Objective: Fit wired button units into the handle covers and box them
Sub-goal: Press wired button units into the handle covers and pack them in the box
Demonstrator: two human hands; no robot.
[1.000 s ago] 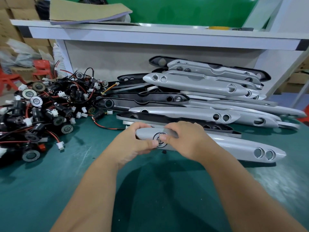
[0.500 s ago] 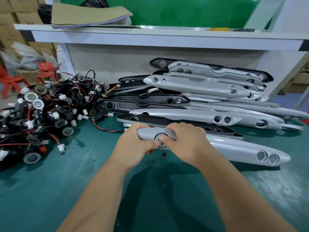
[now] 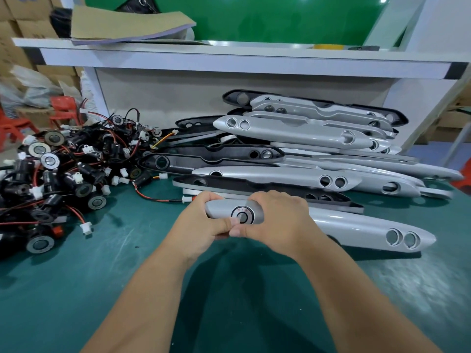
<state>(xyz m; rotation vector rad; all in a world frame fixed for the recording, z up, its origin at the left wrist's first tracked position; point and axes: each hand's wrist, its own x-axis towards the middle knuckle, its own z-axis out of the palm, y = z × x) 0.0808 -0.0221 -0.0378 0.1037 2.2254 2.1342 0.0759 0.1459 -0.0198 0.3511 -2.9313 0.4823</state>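
Gripped stiff, likely light, slick handle cover (image 3: 356, 226) at one end with left hand (image 3: 201, 224) and right hand (image 3: 279, 220), thumbs pressing button (image 3: 245, 214).

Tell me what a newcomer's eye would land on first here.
First, the centre: the left hand and right hand grip one end of a silver handle cover, thumbs meeting at the round button unit seated in it. Next come the tangled pile of wired button units at the left and the stack of silver and black handle covers just behind the hands.
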